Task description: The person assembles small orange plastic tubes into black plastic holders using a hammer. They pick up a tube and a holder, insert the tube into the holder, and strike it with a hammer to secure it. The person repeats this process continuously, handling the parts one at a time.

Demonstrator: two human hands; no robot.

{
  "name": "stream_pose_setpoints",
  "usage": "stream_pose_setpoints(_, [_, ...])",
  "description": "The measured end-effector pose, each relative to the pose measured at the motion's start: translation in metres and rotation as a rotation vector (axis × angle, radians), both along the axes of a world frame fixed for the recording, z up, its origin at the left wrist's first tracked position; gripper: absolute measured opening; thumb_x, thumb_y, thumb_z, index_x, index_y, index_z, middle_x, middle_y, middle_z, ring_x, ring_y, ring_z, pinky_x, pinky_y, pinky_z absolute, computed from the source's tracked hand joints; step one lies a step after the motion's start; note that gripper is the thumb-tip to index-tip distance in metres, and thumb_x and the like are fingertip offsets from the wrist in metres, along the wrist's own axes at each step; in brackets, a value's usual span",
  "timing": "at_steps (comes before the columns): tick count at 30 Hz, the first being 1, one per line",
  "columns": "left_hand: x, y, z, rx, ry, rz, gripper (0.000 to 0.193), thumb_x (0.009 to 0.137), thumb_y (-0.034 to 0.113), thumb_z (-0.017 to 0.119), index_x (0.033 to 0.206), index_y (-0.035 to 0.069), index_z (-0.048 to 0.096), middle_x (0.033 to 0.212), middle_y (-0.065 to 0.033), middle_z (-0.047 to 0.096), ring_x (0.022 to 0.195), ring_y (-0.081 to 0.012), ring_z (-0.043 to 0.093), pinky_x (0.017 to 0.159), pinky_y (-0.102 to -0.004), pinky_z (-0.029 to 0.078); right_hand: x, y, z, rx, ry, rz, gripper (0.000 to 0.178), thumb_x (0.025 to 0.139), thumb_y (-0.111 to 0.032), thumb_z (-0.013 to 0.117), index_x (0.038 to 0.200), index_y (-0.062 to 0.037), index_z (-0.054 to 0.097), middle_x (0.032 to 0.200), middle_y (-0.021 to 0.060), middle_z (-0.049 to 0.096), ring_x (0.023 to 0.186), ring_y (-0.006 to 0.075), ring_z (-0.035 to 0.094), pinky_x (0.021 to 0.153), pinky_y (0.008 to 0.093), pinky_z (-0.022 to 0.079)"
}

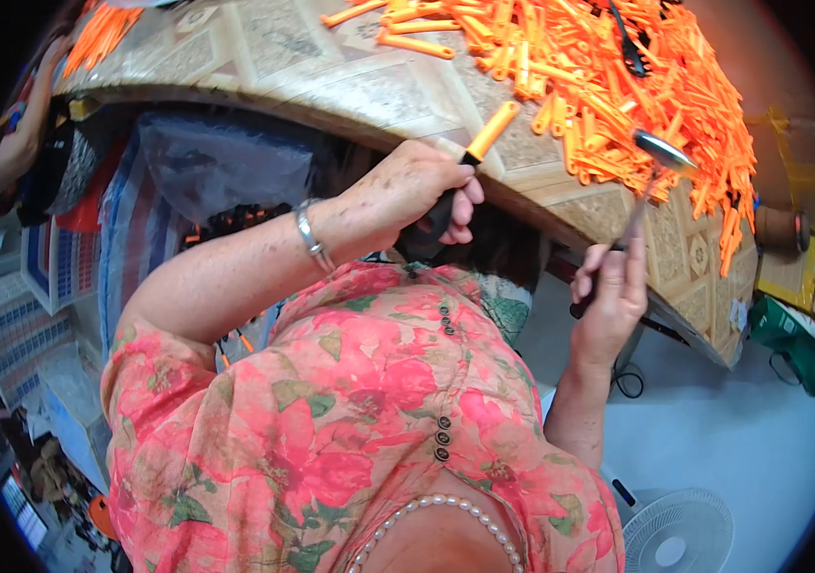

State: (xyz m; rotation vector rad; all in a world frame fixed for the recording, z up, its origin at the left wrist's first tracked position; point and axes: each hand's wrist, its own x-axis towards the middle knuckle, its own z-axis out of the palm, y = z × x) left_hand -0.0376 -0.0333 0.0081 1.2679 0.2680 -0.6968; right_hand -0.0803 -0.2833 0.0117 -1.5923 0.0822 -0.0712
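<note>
In the left hand (431,191) is a utensil (471,159), held aslant; its bright orange handle (495,132) points up and to the right, and its broad black end (423,227) hangs below the fingers. The right hand (610,298) grips a hammer (642,203), its shiny metal head (665,151) raised uppermost, slightly blurred.

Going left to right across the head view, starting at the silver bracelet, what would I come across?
Silver bracelet, left hand, orange end of the held piece, right hand, metal hammer head, green package.
</note>
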Motion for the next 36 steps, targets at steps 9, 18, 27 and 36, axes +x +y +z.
stream_pose_setpoints(9, [0.008, -0.017, 0.023, 0.347, -0.757, -0.286, 0.022, 0.097, 0.019, 0.053, 0.086, 0.001, 0.061, 0.058, -0.0048, 0.055, 0.054, -0.0129, 0.055, 0.056, -0.0277, 0.047, 0.06, -0.132, -0.008, 0.589, 0.022, -0.265, 0.036, 0.102, -0.032, 0.045, 0.121, -0.0023, 0.052, 0.107, 0.0099, 0.059, 0.077, 0.0107, 0.054, 0.057, 0.0224, 0.046])
stream_pose_setpoints(18, [0.033, -0.039, 0.02, 1.038, -1.593, -0.139, 0.028, 0.07, 0.01, 0.07, 0.097, 0.008, 0.062, 0.09, -0.0069, 0.06, 0.102, -0.0284, 0.058, 0.091, -0.0423, 0.047, 0.046, -0.017, 0.0, 0.589, 0.191, 0.263, 0.091, 0.088, -0.071, 0.043, 0.142, 0.0003, 0.029, 0.115, 0.0195, 0.059, 0.084, 0.0201, 0.063, 0.057, 0.0288, 0.056])
stream_pose_setpoints(27, [0.045, -0.052, 0.022, 1.05, -1.74, 0.191, 0.033, 0.072, 0.012, 0.071, 0.104, 0.009, 0.065, 0.114, -0.0084, 0.059, 0.117, -0.0276, 0.051, 0.108, -0.0445, 0.032, 0.055, 0.015, -0.003, 0.582, 0.094, 0.108, 0.017, 0.095, -0.008, 0.058, 0.108, 0.0021, 0.061, 0.091, 0.0086, 0.063, 0.068, 0.0092, 0.059, 0.059, 0.025, 0.054])
stream_pose_setpoints(36, [0.026, -0.036, 0.006, -0.142, -0.405, 0.237, 0.025, 0.094, 0.018, 0.062, 0.112, 0.001, 0.063, 0.09, -0.0043, 0.067, 0.073, -0.0081, 0.063, 0.066, -0.0205, 0.051, 0.057, 0.047, -0.002, 0.258, -0.095, 0.287, 0.013, 0.095, -0.005, 0.058, 0.105, 0.0005, 0.063, 0.09, 0.0058, 0.061, 0.069, 0.007, 0.057, 0.059, 0.0215, 0.051])
